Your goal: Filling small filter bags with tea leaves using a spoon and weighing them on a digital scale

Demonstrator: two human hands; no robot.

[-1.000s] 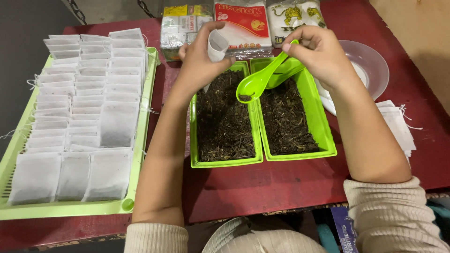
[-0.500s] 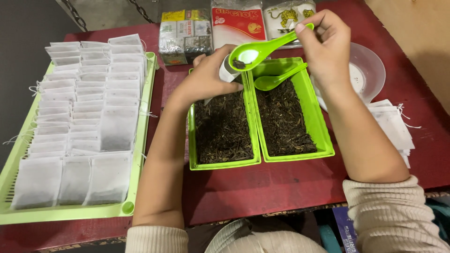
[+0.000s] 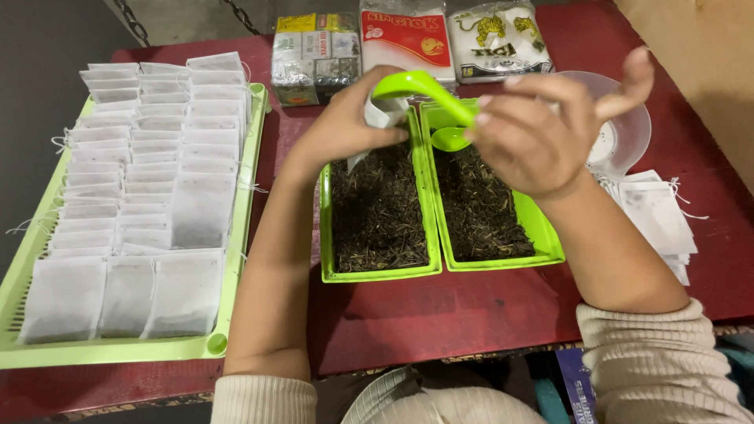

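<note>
Left hand point(image 3: 345, 129) pinched on an open white bag point(image 3: 382, 118) over the left tray point(image 3: 326, 235), so spills drop back into the tea; right hand point(image 3: 542, 129) clamped on a green scoop point(image 3: 416, 85), tipped at the bag's mouth. Filled bags point(image 3: 141, 196) laid in rows at left, off the red counter point(image 3: 440, 314); second scoop point(image 3: 449, 139) resting in the right tray point(image 3: 550, 243).

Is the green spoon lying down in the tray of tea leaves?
No, the right hand holds the green spoon over a white tea bag.
</note>
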